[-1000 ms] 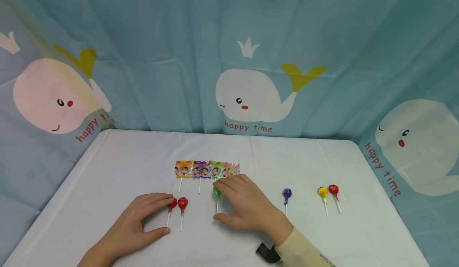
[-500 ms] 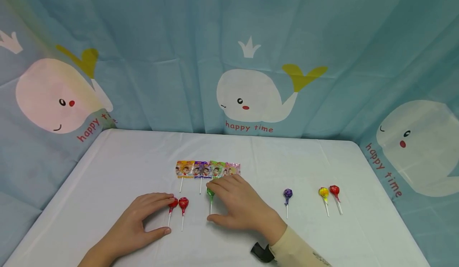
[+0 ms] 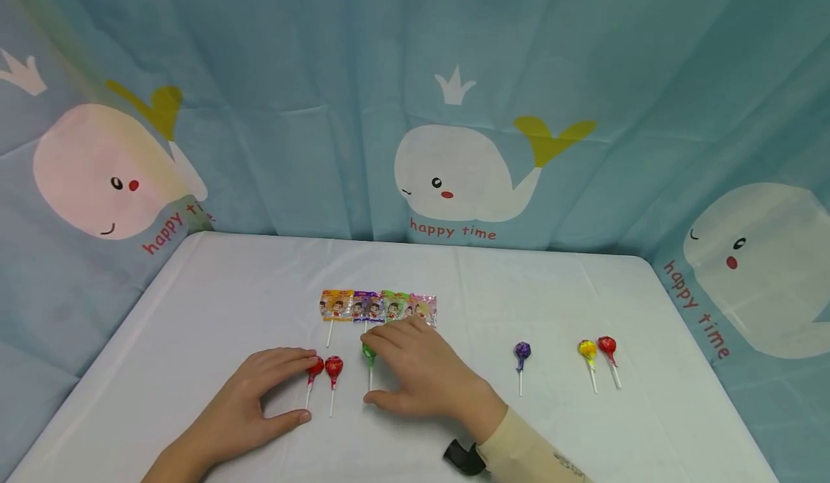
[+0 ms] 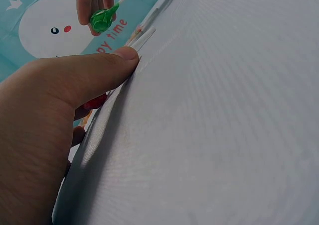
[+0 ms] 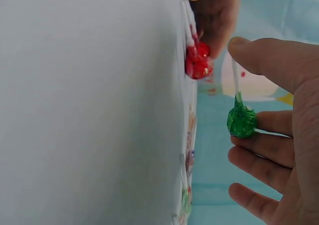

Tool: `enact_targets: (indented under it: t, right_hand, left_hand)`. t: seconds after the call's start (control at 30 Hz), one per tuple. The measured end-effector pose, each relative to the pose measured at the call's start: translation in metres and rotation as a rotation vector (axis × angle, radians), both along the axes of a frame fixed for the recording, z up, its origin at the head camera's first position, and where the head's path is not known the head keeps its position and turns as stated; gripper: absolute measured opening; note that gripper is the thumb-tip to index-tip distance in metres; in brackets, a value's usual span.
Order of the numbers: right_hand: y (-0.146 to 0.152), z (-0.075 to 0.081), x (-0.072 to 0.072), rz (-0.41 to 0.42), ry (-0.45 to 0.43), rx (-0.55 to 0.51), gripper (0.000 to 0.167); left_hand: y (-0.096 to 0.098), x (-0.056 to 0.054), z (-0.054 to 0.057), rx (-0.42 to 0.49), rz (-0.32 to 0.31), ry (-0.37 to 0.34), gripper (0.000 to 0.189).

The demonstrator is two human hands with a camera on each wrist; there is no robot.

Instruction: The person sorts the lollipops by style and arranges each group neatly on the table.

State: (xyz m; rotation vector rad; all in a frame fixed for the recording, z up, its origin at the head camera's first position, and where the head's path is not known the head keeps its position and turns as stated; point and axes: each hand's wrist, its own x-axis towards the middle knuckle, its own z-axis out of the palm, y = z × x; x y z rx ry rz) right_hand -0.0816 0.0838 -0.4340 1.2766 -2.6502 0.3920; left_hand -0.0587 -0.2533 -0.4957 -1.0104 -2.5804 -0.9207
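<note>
In the head view my right hand [image 3: 428, 375] holds a green lollipop [image 3: 369, 354] lengthwise, fingers at its candy head and thumb at the stick's end. The right wrist view shows the same green lollipop [image 5: 241, 120] raised off the table. My left hand [image 3: 243, 404] spans a red lollipop [image 3: 315, 370], fingertips on the head and thumb by the stick end. A second red lollipop [image 3: 333, 368] lies just right of it, sticks roughly parallel. Several flat-wrapped lollipops in yellow [image 3: 337, 305], purple [image 3: 367, 306], green [image 3: 393, 306] and pink lie in a row behind.
Right of my hands lies a purple lollipop [image 3: 522, 352], with a yellow lollipop [image 3: 587, 349] and another red lollipop [image 3: 607, 346] farther right. A white cloth covers the table [image 3: 259, 274]. Blue curtains [image 3: 292, 166] with printed whales surround its back and sides.
My right hand has moved left with the green lollipop, closer to the two red ones. My left hand has stayed at the red lollipop.
</note>
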Motion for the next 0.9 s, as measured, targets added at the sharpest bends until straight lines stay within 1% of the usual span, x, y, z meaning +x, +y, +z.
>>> enact_targets:
  t: [0.1, 0.17, 0.47, 0.9]
  right_hand:
    - [-0.005, -0.001, 0.001, 0.011, 0.007, 0.003, 0.073]
    - [-0.008, -0.001, 0.001, 0.019, 0.019, 0.009, 0.073]
    - [-0.020, -0.004, 0.003, 0.036, 0.067, 0.049, 0.075]
    - [-0.024, -0.011, 0.003, 0.037, 0.071, 0.070, 0.075]
  left_hand:
    - [-0.001, -0.001, -0.001, 0.004, -0.012, 0.022, 0.079]
    - [-0.001, -0.001, -0.001, 0.005, -0.014, 0.023, 0.078]
    - [-0.001, -0.001, 0.000, -0.005, 0.002, 0.000, 0.077]
    - [0.000, 0.000, 0.000, 0.003, -0.008, 0.022, 0.078]
